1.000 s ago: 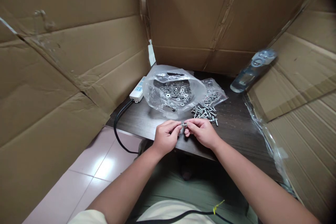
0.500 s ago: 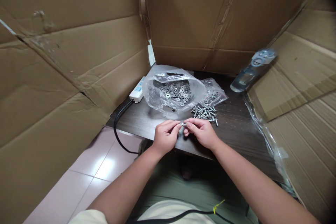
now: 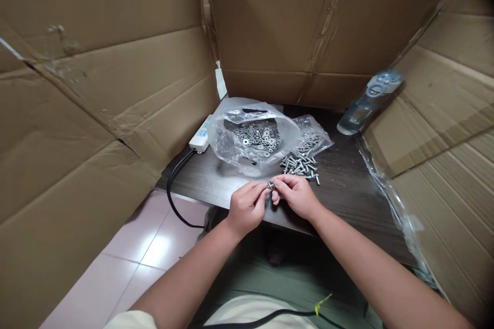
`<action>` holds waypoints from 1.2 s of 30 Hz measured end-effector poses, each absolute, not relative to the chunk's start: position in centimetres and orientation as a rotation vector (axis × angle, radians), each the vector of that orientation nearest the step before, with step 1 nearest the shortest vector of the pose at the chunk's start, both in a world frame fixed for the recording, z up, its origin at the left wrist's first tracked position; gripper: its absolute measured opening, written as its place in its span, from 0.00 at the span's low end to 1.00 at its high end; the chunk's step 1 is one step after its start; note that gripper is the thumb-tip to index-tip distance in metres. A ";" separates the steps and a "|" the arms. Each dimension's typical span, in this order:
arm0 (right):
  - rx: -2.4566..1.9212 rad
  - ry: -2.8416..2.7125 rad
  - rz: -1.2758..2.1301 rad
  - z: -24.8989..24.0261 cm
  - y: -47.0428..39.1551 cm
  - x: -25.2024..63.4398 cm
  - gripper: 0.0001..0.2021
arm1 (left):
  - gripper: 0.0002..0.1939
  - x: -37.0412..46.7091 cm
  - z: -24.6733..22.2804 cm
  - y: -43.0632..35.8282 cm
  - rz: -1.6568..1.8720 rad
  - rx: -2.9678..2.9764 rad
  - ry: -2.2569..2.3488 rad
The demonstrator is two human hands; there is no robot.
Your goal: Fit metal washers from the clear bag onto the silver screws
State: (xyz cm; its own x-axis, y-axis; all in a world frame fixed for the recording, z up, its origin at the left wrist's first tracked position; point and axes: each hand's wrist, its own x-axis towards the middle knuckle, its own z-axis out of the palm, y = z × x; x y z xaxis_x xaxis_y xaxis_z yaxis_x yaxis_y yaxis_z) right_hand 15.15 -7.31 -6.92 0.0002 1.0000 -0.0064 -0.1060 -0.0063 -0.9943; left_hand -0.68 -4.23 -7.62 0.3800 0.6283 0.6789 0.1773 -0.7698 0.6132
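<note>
My left hand (image 3: 248, 206) and my right hand (image 3: 296, 195) meet fingertip to fingertip over the front of the dark table (image 3: 347, 190). The right fingers pinch a small silver bolt (image 3: 271, 185). Closed at the bolt's other end, the left thumb and forefinger hold a small washer (image 3: 269, 185), mostly covered by the fingertips. Just beyond the hands, an open clear plastic bag (image 3: 219, 146) holds many metal washers (image 3: 259, 133). A heap of loose bolts (image 3: 303, 164) lies right of that bag, spilling from a smaller clear bag (image 3: 322, 139).
At the bag's left is a white power strip (image 3: 200, 139) with a black cable (image 3: 170, 187) hanging off the table edge. A water bottle (image 3: 360, 110) stands at the back right. Cardboard walls (image 3: 270, 20) enclose the table on the left, back and right.
Both hands stay together. The left hand has shifted slightly right, closer to the right fingers, and the washer and bolt between them have turned a little. The view has moved slightly.
</note>
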 end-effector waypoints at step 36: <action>-1.221 -1.118 1.355 -6.7 -6.9 15.1 0.17 | 0.10 -0.5 -7.7 -4.5 1.327 2.423 0.644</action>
